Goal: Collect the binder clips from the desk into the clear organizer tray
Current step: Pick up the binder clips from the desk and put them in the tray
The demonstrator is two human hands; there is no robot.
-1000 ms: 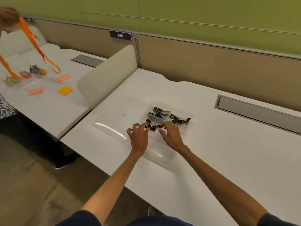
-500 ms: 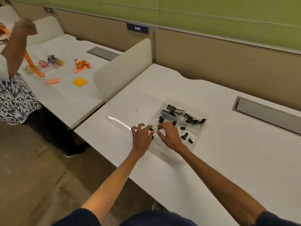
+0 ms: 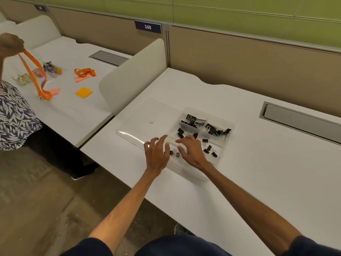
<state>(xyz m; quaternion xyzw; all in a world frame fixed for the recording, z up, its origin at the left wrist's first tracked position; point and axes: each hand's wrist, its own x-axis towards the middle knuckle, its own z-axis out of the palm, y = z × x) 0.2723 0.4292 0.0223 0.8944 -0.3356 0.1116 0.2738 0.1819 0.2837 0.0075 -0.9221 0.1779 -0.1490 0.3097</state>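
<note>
The small black clips (image 3: pixel 191 122) with shiny wire handles lie in heaps inside the clear tray (image 3: pixel 232 124), and the left hand (image 3: pixel 156 156) and right hand (image 3: pixel 191 152) are spread over its near part, holding nothing.

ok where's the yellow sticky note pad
Head view, upper left: the yellow sticky note pad lies on the neighbouring desk, left of the white divider.

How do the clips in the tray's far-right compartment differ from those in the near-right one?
Far-right clips are larger; near-right clips are smaller. Far-right clips lie piled and tangled; near-right clips lie scattered, mostly apart. Both are black, inside the clear tray.
</note>
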